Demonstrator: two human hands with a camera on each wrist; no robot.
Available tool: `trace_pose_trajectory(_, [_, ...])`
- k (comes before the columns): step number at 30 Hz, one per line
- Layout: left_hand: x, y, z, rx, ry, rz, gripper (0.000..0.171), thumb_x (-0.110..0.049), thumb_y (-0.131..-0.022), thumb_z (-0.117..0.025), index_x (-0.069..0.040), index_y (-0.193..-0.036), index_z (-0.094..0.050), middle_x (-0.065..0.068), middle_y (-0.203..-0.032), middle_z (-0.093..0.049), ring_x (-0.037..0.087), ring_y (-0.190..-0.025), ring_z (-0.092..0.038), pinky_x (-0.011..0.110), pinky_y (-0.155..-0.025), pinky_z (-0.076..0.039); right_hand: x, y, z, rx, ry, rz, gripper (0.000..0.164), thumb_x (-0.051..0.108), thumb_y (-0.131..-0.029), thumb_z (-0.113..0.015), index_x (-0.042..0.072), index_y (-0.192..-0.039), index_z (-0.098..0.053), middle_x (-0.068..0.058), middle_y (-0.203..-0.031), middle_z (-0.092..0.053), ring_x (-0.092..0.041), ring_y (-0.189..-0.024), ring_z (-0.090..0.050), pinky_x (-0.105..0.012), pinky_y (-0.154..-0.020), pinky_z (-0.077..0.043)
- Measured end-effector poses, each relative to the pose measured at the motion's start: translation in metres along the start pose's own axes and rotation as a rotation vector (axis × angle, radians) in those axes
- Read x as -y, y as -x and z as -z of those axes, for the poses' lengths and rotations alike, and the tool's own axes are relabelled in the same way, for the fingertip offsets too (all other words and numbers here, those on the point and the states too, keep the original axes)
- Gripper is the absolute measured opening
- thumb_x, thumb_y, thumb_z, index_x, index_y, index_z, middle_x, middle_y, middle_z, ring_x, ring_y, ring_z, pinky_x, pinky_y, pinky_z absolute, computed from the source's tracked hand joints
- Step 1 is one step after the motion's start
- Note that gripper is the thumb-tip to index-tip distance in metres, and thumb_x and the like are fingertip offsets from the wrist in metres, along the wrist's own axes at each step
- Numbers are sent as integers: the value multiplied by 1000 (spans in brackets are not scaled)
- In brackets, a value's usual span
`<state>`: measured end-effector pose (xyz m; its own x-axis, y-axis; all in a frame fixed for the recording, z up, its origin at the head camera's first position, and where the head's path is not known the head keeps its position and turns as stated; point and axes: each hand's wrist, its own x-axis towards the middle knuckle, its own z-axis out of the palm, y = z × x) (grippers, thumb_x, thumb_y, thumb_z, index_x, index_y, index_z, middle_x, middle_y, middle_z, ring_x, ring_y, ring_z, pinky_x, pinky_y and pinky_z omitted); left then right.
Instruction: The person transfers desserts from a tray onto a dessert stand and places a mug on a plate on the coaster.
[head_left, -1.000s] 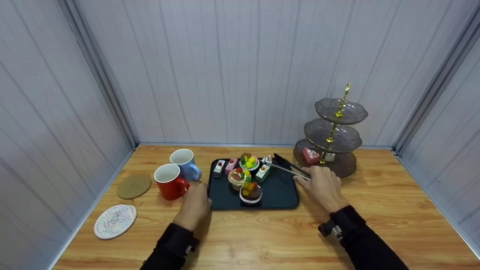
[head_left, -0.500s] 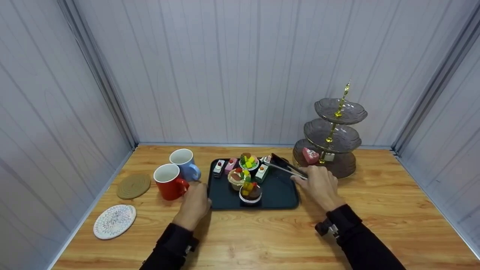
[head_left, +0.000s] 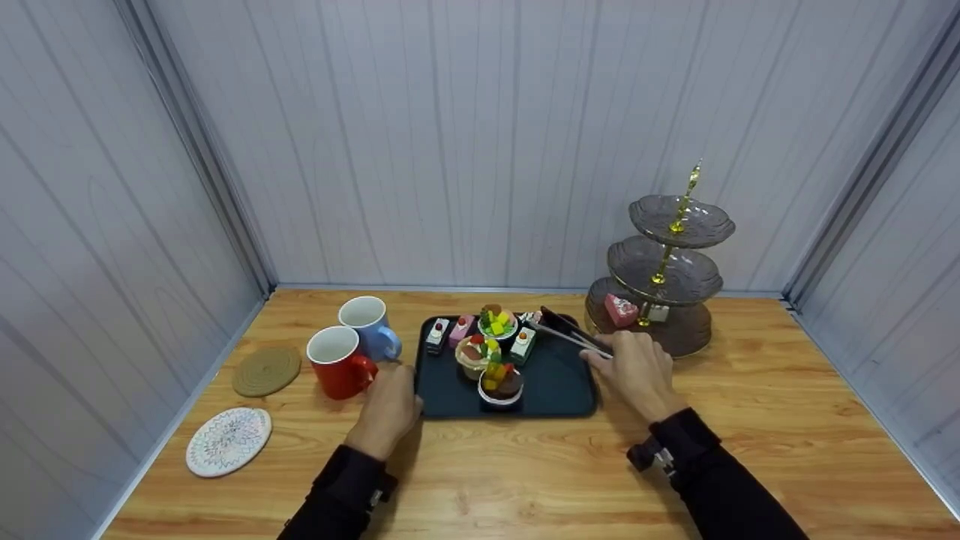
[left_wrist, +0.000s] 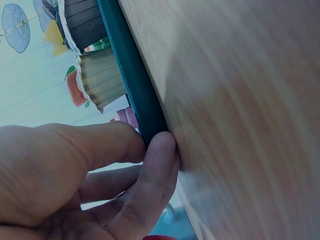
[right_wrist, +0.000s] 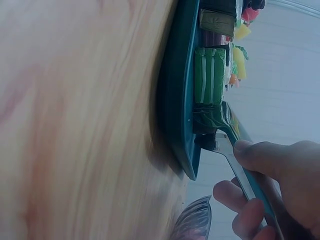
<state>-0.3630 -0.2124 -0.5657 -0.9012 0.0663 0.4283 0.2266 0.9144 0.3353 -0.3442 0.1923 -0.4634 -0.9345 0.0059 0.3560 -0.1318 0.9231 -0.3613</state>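
Observation:
My left hand point(head_left: 390, 405) pinches the left edge of the dark tray point(head_left: 457, 405) between thumb and fingers, as the left wrist view shows. My right hand point(head_left: 637, 371) holds a pair of tongs point(head_left: 574, 334) over the tray's right side. The tong tips reach a small cream-topped cake point(head_left: 532, 316) in the back right corner, mostly hidden by them. Beside it stands a green cake slice point(right_wrist: 210, 75) with a white top. Also on the tray are a dark cake slice point(head_left: 437, 337), a pink one point(head_left: 462, 330) and fruit-topped cupcakes point(head_left: 500, 386).
A three-tier stand point(head_left: 667, 270) is at the back right, with a pink cake point(head_left: 621, 310) and a pale piece point(head_left: 658, 313) on its lowest plate. A red mug point(head_left: 337, 371) and a blue mug point(head_left: 367, 326) stand left of the tray, near two coasters point(head_left: 266, 370).
My right hand has shifted slightly left with the tongs, whose arms have drawn closer together around the small cake. My left hand stays at the tray's edge.

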Motion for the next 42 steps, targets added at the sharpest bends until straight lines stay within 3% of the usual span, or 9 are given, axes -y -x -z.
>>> trace_pose_trajectory(8, [-4, -2, 6, 35, -5, 16, 10, -2, -73, -71, -1, -82, -75, 18, -83, -65, 38, -75, -66, 49, -63, -57, 0, 0, 0, -21, -14, 15, 38, 47, -91, -82, 25, -122, -83, -16, -114, -81, -45, -91, -77, -54, -59, -52])
trace_pose_trajectory(9, [-9, -1, 16, 48, -3, 13, 11, -2, -75, -71, 0, -85, -75, 19, -86, -66, 38, -78, -67, 48, -65, -58, -1, 0, 0, -22, -13, 15, 38, 47, -91, -82, 25, -122, -83, -17, -114, -81, -46, -91, -77, -54, -59, -52])
trace_pose_trajectory(13, [-12, -1, 19, 77, 9, 29, 13, -2, -76, -72, 3, -88, -75, 19, -89, -66, 38, -80, -66, 49, -68, -59, -1, 0, 0, -28, -10, 14, 37, 47, -91, -82, 25, -121, -83, -17, -112, -81, -45, -91, -77, -54, -58, -52])
trace_pose_trajectory(15, [-12, -1, 17, 72, 7, 31, 14, -2, -76, -71, 3, -88, -76, 20, -90, -66, 38, -82, -67, 50, -70, -60, -1, 0, 1, -27, -9, 13, 37, 47, -91, -82, 25, -121, -83, -17, -111, -81, -45, -90, -77, -52, -56, -50])
trace_pose_trajectory(16, [-8, -3, 8, 66, 0, 39, 13, -3, -75, -71, 2, -86, -75, 19, -89, -66, 39, -79, -67, 51, -68, -59, -1, 0, 1, -27, -9, 12, 37, 47, -91, -82, 25, -121, -83, -17, -111, -81, -44, -90, -77, -51, -56, -50])
trace_pose_trajectory(22, [-4, -5, 1, 49, -14, 30, 13, -2, -74, -70, 1, -85, -76, 18, -88, -67, 39, -78, -68, 51, -68, -60, -3, 1, 4, -28, 4, -2, 36, 48, -92, -81, 27, -121, -83, -17, -110, -81, -45, -90, -77, -52, -57, -51])
trace_pose_trajectory(26, [-5, -5, 1, 57, 2, 48, 13, 0, -74, -69, 1, -85, -76, 18, -87, -67, 37, -76, -69, 50, -66, -60, -5, 2, 5, -38, 5, -3, 36, 47, -91, -81, 27, -120, -83, -19, -108, -81, -46, -88, -77, -52, -55, -51])
trace_pose_trajectory(34, [-9, -3, 12, 99, 58, 92, 18, 0, -73, -75, -1, -91, -77, 20, -91, -67, 37, -83, -67, 52, -73, -60, -7, 6, 9, -69, 8, 14, 34, 48, -90, -83, 29, -118, -84, -19, -99, -81, -43, -78, -76, -41, -45, -40])
trace_pose_trajectory(42, [-5, -2, 14, 102, 96, 100, 20, 0, -71, -75, -5, -90, -78, 20, -88, -66, 38, -81, -69, 54, -70, -60, -11, 11, 12, -102, 0, 22, 35, 45, -89, -84, 27, -120, -83, -18, -98, -81, -44, -75, -75, -41, -45, -40])
